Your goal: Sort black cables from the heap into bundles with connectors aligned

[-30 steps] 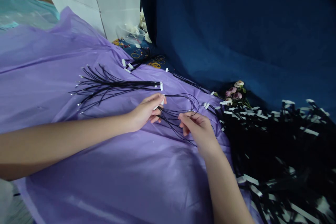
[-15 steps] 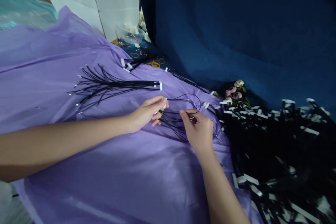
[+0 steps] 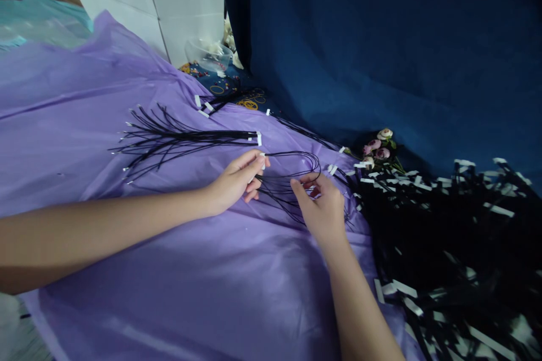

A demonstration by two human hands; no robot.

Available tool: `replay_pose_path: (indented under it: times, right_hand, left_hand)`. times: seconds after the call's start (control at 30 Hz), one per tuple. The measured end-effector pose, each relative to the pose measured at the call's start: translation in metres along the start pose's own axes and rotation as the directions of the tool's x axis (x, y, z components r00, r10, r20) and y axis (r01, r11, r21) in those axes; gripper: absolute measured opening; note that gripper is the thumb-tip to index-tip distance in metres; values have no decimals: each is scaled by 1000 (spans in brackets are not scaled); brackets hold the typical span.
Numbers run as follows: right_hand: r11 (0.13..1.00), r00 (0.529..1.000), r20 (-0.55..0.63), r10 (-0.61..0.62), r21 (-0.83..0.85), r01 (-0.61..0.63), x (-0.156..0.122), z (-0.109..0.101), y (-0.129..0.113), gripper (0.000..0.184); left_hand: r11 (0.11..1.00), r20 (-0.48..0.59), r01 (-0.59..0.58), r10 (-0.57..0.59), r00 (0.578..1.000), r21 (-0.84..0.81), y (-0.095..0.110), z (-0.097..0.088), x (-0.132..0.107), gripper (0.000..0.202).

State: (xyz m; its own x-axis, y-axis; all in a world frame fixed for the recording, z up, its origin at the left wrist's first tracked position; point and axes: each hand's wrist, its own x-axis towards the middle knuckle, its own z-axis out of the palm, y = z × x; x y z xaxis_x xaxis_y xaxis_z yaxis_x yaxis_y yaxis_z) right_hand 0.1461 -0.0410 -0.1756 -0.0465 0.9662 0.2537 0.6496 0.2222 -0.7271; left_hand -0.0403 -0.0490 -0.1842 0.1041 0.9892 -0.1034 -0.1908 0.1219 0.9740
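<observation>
Between the thumb and fingers of my left hand (image 3: 239, 177) is the white-tagged end of a bundle of thin black cords (image 3: 282, 194). The cords run rightward from it, and some bend in a loop toward my right hand (image 3: 320, 203). That hand is closed in a pinch at the loop, its fingertips on the black cords; how many strands it grips I cannot tell. Just beyond my left hand, another bundle of black cords (image 3: 190, 135) lies flat, its white tag (image 3: 259, 138) at the right and its loose ends fanned out leftward.
A purple cloth (image 3: 212, 276) covers the work surface. To the right lies a large heap of white-tagged black cords (image 3: 444, 225). Artificial roses (image 3: 379, 149), yellow rubber bands (image 3: 248, 104) and a clear plastic bowl (image 3: 209, 55) sit farther back, against a dark blue curtain (image 3: 381, 39).
The cord loop between my hands has drawn in and flattened, its strands now closer together. My left fingertips have shifted slightly up and left; the right hand has barely moved.
</observation>
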Motion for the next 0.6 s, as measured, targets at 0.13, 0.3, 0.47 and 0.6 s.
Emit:
replay_pose_path:
  times: [0.13, 0.3, 0.47, 0.6]
  right_hand:
    - [1000, 1000, -1, -12, -20, 12, 0, -4, -1, 24]
    - [995, 997, -59, -58, -87, 53, -5, -12, -7, 29]
    - [989, 999, 32, -24, -145, 28, -7, -21, -12, 26]
    - [999, 969, 246, -15, -36, 25, -6, -28, -11, 24]
  left_hand:
    - [999, -25, 9, -10, 1000, -53, 0, -1, 1, 25]
    - [994, -53, 57, -62, 997, -95, 1, -2, 3, 25]
    - [991, -58, 90, -96, 994, -97, 2, -2, 3, 25]
    - [991, -61, 82, -89, 994, -107, 2, -2, 4, 27]
